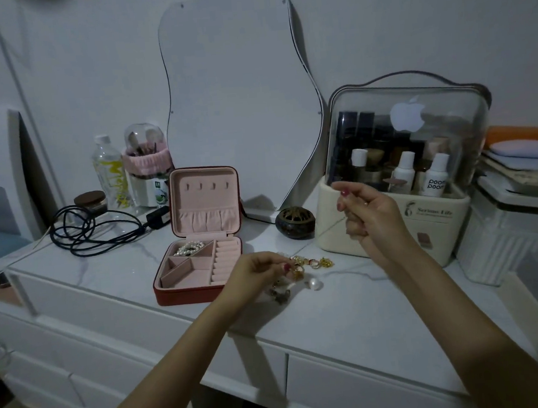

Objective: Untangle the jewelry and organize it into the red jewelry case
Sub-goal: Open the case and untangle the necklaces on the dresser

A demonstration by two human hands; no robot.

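My right hand was lifted above the white marble-veined table, its fingers pinching a hair-thin chain that ran slanting down toward the heap. My left hand hovered low beside the tangled pile of gold rings and trinkets, fingers curled and nipping a piece at its edge; which piece, I could not tell. A round glossy pearl lay at the pile's near side. Just left of it, the square red jewelry case stood open, its pink velvety lining ridged with ring rolls, and a beaded pearl strand was coiled in its back compartment. A dark round ribbed pot sat behind the pile.
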